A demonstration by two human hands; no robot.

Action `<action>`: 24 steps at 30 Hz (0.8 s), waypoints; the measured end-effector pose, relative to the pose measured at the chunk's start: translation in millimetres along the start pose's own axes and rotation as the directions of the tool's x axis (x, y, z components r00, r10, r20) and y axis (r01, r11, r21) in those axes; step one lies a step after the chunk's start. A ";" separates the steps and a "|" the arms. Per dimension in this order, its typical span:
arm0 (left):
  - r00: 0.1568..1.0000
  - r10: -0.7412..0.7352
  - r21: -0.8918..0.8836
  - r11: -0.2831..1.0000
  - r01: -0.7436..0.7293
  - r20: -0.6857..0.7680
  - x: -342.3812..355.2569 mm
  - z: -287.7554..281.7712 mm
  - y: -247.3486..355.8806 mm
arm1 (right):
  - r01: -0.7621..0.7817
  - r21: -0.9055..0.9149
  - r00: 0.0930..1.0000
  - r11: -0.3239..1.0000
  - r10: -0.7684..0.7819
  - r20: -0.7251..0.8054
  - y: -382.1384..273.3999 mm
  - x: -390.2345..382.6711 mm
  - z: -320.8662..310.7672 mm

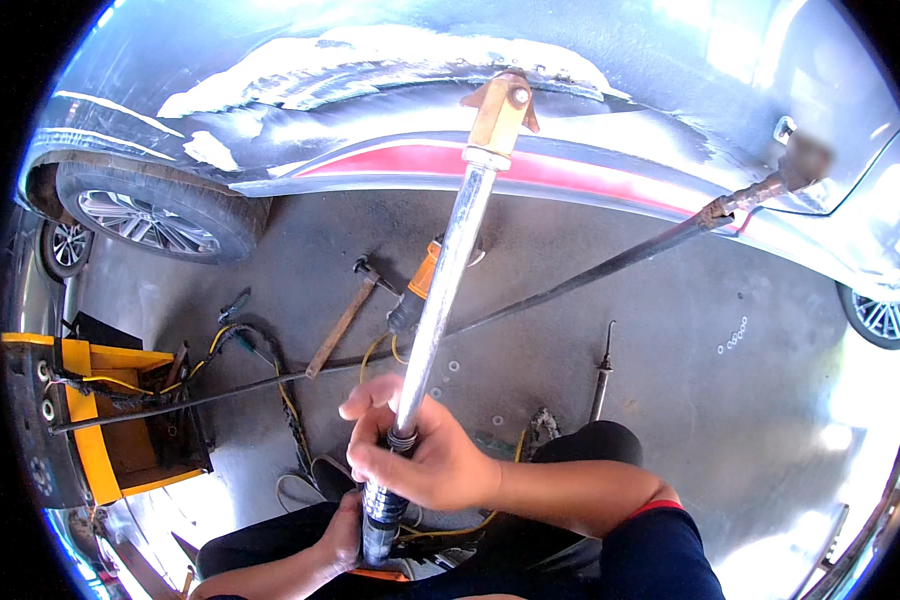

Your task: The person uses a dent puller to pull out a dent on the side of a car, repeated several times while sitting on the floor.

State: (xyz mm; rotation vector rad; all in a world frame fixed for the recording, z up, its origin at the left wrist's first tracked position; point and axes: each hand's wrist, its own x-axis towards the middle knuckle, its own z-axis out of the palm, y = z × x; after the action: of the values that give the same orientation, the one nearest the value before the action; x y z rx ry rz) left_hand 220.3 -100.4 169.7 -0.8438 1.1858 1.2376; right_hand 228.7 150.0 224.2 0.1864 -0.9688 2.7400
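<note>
Any lettering on the tool (453, 255), on the grinder (423, 275) or on the yellow box (92, 450) is too small or too blurred to be read; the tool is seen as a long, straight, shiny chrome rod, topped by a gold-coloured clamp (495, 125) with pointed jaws and a bolt through its side; at the near end a black, ridged grip (380, 508) is fitted, with dark rings above it.

The tool is held upright in the view, between the person's lap and the side of a car (670, 70); its clamp is seen against the edge of a rough white patch (300, 75) on the bodywork, just above a red stripe (400, 158); whether the metal is gripped there cannot be told.

The rod is grasped by the right hand (425, 455) close to the dark rings, with the fingers curled around it; the grip below is clasped by the left hand (345, 535), partly hidden behind it.

Behind the rod a long dark bar (620, 263) is seen running aslant, its far end rusty and blurred; on the grey floor a wooden-handled hammer (342, 327) is laid near the orange grinder; farther right, a thin hooked rod (600, 390) and some small rings (735, 340) are seen; a wheel (150, 220) is shown at upper left.
</note>
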 end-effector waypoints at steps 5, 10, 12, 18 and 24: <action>0.998 -0.039 -0.011 0.999 0.039 -0.053 7.9 -20.5 -9.3 | -0.008 -0.079 0.999 0.997 0.004 -0.041 -41.8 38.7 -16.2; 0.997 0.009 -0.080 0.997 -0.003 0.080 -5.2 -4.7 2.7 | 0.022 0.029 0.989 0.999 -0.018 -0.144 14.0 -7.9 9.4; 0.993 0.026 -0.057 0.998 -0.020 0.113 0.7 -7.0 6.3 | -0.159 0.134 0.982 0.978 0.171 -0.082 10.1 -6.4 4.6; 0.978 0.202 -0.069 0.978 -0.198 0.053 -7.1 -12.7 22.1 | -0.011 -0.263 0.998 0.965 -0.007 -0.066 9.0 5.9 1.1; 0.812 0.576 -0.092 0.808 -0.583 -0.092 -1.7 -15.4 50.9 | 0.002 -0.319 1.000 0.948 -0.011 -0.027 -3.2 19.0 -9.5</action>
State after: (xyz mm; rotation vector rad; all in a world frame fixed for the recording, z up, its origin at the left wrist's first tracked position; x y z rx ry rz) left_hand 167.6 -106.3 174.0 -0.6150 1.4965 1.8043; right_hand 210.7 161.7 222.4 0.0935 -1.3811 2.5248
